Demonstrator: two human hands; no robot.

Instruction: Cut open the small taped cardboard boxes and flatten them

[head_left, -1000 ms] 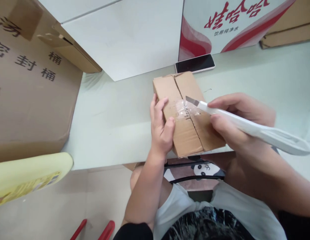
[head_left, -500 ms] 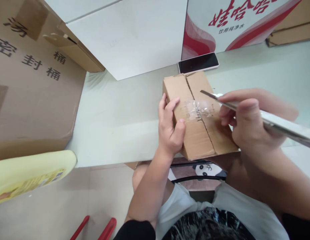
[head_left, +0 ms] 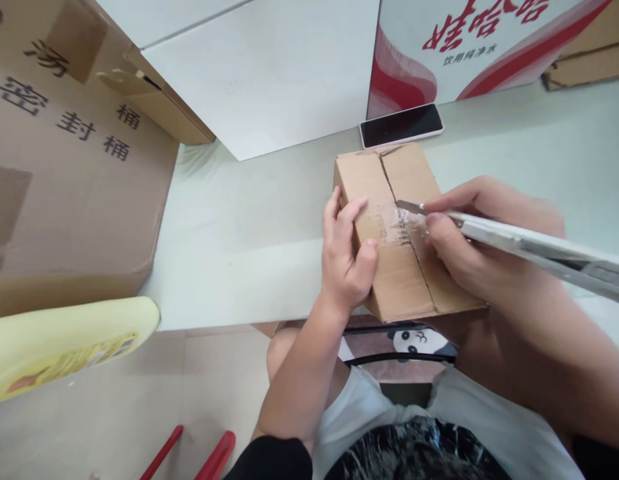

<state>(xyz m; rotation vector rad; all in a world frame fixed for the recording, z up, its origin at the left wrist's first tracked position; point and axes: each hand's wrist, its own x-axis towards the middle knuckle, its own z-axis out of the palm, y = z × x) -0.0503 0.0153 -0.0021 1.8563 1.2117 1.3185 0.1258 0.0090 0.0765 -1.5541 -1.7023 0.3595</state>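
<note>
A small brown cardboard box (head_left: pixel 389 180) lies on the pale green table (head_left: pixel 249 220), its two top flaps joined by a patch of clear tape (head_left: pixel 396 227). My left hand (head_left: pixel 345 257) grips the box's left side, thumb on top. My right hand (head_left: pixel 482 233) is closed round a long white utility knife (head_left: pixel 529 245). Its blade tip rests on the tape at the centre seam.
A black phone (head_left: pixel 402 125) lies just behind the box. A large brown carton with printed characters (head_left: pixel 64 153) stands at the left, a white box (head_left: pixel 269 73) and a red-and-white carton (head_left: pixel 464 47) at the back. A yellow object (head_left: pixel 64 347) is at the lower left.
The knife lifted off the tape half a second ago and its blade has come back down onto the tape at the seam. My left hand keeps its hold on the box.
</note>
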